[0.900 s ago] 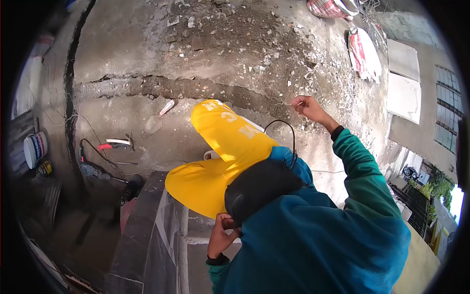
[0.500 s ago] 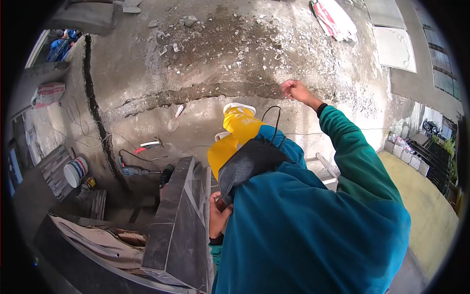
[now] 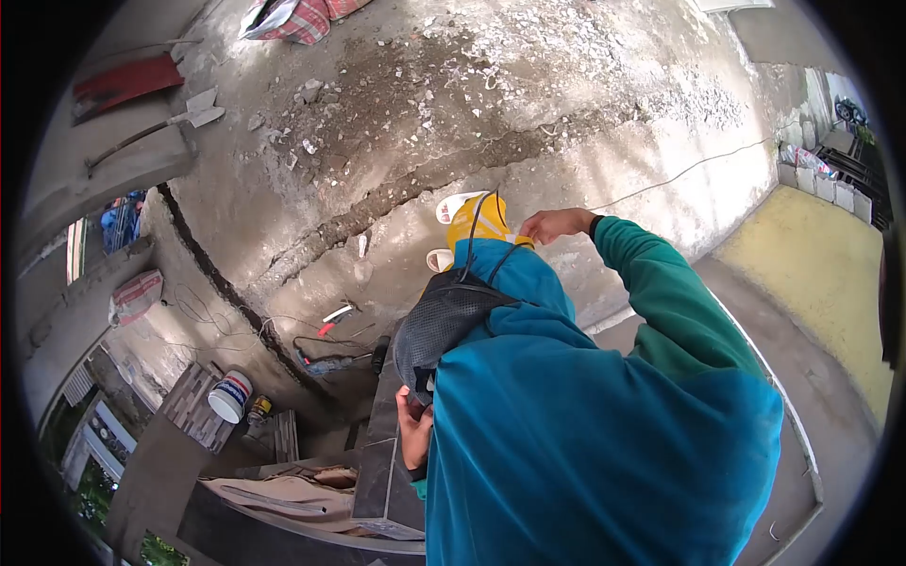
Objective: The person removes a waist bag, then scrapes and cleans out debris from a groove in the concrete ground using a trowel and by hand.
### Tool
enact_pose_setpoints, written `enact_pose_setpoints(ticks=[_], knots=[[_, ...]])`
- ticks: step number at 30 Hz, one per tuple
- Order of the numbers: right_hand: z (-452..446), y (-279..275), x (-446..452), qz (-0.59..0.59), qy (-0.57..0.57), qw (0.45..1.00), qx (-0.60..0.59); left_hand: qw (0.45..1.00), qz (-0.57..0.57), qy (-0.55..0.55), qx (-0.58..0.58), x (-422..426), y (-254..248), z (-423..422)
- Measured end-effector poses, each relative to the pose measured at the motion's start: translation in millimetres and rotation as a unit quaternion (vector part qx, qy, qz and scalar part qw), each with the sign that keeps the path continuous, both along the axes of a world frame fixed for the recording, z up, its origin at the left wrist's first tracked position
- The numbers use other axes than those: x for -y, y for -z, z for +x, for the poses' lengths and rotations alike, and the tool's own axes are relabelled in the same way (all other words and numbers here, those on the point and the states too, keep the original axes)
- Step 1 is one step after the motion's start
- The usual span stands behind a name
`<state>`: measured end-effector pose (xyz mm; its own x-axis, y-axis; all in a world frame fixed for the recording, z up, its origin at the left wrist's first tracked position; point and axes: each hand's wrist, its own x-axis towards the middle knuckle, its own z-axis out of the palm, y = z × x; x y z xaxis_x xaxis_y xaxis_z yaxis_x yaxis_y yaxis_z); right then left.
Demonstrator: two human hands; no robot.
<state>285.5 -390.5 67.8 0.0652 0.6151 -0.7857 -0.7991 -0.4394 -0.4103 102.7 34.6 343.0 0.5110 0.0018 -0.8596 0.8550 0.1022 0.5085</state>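
My left hand [image 3: 415,430] is at the lower edge of a black mesh pouch [image 3: 444,325] at my waist, its fingers curled against the pouch. Dark cords rise from the pouch's top. My right hand [image 3: 557,225] is held low in front of me, beside my yellow trousers [image 3: 479,219]. Its fingers are bent together at the trouser leg, and whatever may be between them is hidden. A blue-green long-sleeved top [image 3: 604,424] covers much of the view below my hands.
Dark-tiled ledge [image 3: 379,462] stands by my left hand. Beyond it lie a power tool [image 3: 335,364], a red-handled hammer [image 3: 337,319] and a white bucket [image 3: 229,396]. Rubble [image 3: 406,113] covers the concrete ahead. A narrow trench [image 3: 222,274] runs along the left; a shovel [image 3: 201,108] lies beyond.
My right hand has come down and inward to my trouser leg. My left hand stays by the pouch. The view has turned, bringing a shovel into sight.
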Motion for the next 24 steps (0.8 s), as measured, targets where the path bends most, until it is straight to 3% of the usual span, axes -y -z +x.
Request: enact_pose_setpoints(ticks=[2,4,6,7,10,11,12,14,16,18,22,24], knots=[[-11.2,2.7,10.1,0.041,-0.063,0.996,0.054,0.999,0.031,0.012,0.011,-5.1,2.7,-0.9],[-17.6,-36.2,-0.6,0.021,-0.051,0.995,0.081,1.000,0.004,0.021,0.016,-18.1,10.5,-3.5],[-29.2,-61.0,-10.1,-0.151,-0.078,0.954,0.248,0.999,-0.029,0.026,0.030,-23.1,12.8,2.4],[-44.1,-49.9,-11.9,-0.094,-0.036,0.943,0.316,0.998,-0.035,0.031,0.042,-21.8,10.6,7.7],[-67.5,-52.6,-14.3,-0.129,0.019,0.936,0.327,0.997,-0.040,0.042,0.057,-22.9,7.6,14.6],[-70.0,-61.4,-13.8,-0.148,0.051,0.902,0.403,0.997,-0.039,0.041,0.061,-26.0,6.5,16.1],[-73.0,-66.1,-12.3,-0.152,0.058,0.900,0.404,0.996,-0.040,0.049,0.063,-32.5,8.4,15.3],[-78.2,-71.8,-4.2,-0.143,0.203,0.917,0.311,0.994,-0.016,0.080,0.074,-44.8,16.5,12.0],[-80.8,-82.6,5.8,-0.138,0.220,0.920,0.293,0.994,-0.022,0.081,0.067,-47.8,14.6,15.2],[-78.4,-107.1,16.4,-0.139,0.289,0.932,0.171,0.995,-0.026,0.078,0.062,-55.3,16.9,14.3],[-77.1,-138.0,48.6,-0.061,0.323,0.939,0.101,0.994,-0.046,0.080,0.065,-54.2,15.3,18.9],[-68.7,-160.4,54.9,-0.106,0.285,0.939,0.161,0.995,-0.057,0.057,0.065,-45.5,8.9,24.6]])
